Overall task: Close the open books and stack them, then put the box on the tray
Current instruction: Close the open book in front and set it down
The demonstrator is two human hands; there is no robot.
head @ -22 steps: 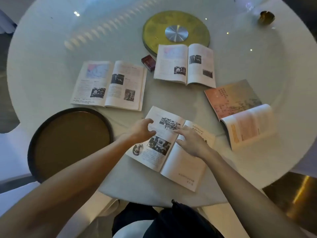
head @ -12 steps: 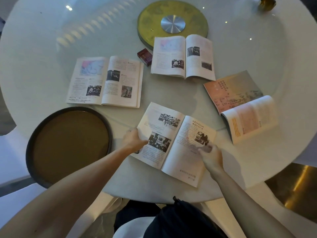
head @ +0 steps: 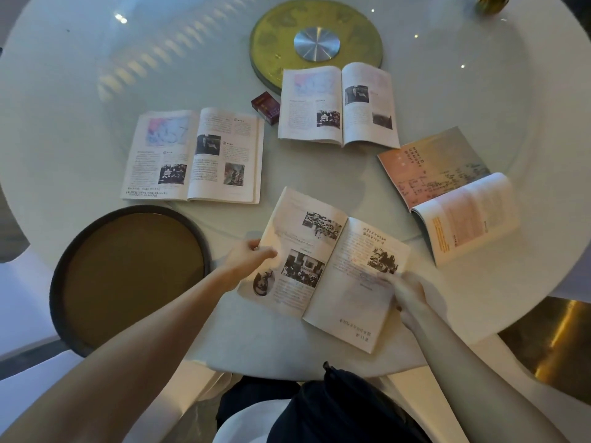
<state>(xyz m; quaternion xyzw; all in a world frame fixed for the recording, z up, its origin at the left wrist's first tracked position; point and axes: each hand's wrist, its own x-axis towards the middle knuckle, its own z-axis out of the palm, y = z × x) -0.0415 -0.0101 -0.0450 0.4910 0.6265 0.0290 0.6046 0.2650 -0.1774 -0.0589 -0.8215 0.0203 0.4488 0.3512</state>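
Four open books lie on the round white tabletop [head: 80, 91]: one book near the front edge [head: 323, 266], one book toward the left side [head: 195, 156], one book by the middle [head: 339, 105], and one book toward the right edge [head: 447, 193] with its cover folded back. There is one small dark red box [head: 265, 107], one round dark-rimmed tray [head: 128, 276] at the front-left edge, and one gold disc [head: 316, 39] with a silver hub at the tabletop's centre. One small brass-coloured object [head: 487, 0] sits at the far right edge. Two hands are in view, the left hand [head: 246, 259] and the right hand [head: 406, 290].
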